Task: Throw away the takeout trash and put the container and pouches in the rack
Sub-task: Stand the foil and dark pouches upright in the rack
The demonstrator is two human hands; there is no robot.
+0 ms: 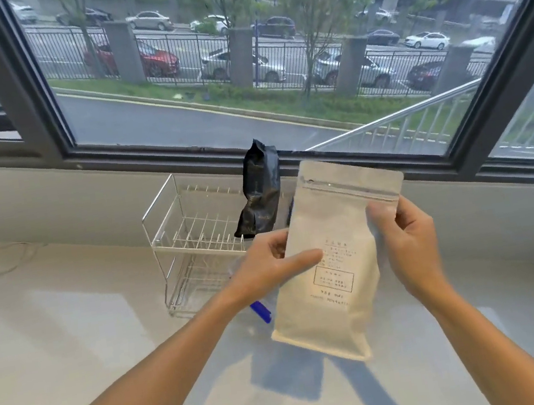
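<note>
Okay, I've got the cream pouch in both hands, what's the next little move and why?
Probably carry the cream pouch forward and stand it in the wire rack beside the black pouch. Both hands, left and right, hold it above the counter, and the rack's upper tier looks open left of the black pouch.

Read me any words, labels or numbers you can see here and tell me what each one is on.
White pouch, held in both hands: several lines of small dark print and a boxed block below them, all too blurred to read.
Black pouch, standing in the rack: faint marks on its front, not readable.
Blue item behind the white pouch: no text visible.
Cars outside the window: no plates or signs readable.
</note>
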